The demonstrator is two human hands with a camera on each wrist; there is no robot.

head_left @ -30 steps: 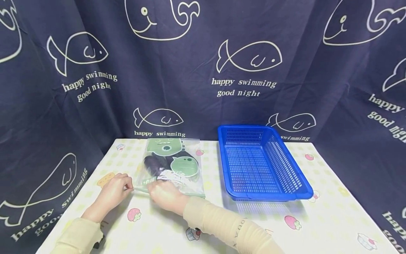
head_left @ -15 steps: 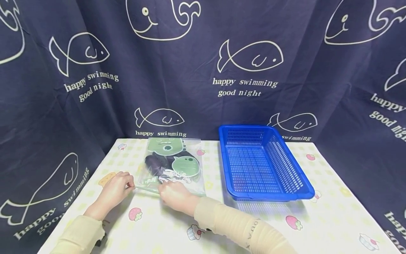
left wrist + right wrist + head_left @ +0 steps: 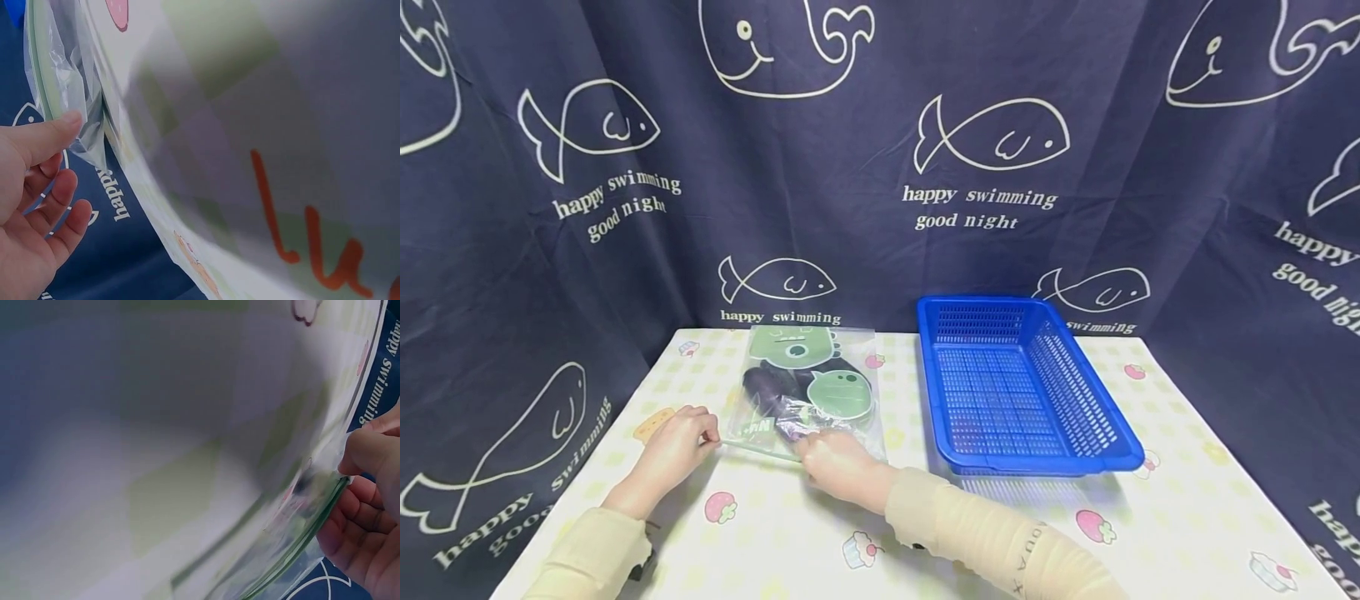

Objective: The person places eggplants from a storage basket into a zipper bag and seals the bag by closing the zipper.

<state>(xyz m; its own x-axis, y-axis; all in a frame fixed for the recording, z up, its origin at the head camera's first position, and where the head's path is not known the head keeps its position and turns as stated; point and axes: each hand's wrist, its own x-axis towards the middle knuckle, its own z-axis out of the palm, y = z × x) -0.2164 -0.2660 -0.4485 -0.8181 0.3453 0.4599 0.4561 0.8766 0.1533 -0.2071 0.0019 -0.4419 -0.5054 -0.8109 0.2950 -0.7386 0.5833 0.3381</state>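
A clear zip bag (image 3: 842, 396) printed with green cartoon figures lies flat on the table, its green zip strip (image 3: 760, 452) toward me. Dark purple, long rounded things (image 3: 765, 392) show through the plastic; their kind is unclear. My left hand (image 3: 673, 450) pinches the bag's near left corner between thumb and forefinger, as the left wrist view also shows at the plastic edge (image 3: 56, 81). Further right along the same edge, my right hand (image 3: 842, 467) pinches the strip. In the right wrist view, the thumb and fingers of this hand (image 3: 369, 512) grip the green zip (image 3: 300, 547).
A blue perforated plastic basket (image 3: 992, 400) stands on the table to the right of the bag. The table (image 3: 985, 533) wears a pale checked cloth with fruit and cake prints. A dark blue fish-print curtain (image 3: 850, 233) hangs behind and along both sides.
My right hand has slid rightward along the bag's zip edge, uncovering more of the strip and the purple contents. My left hand keeps its pinch on the left corner.
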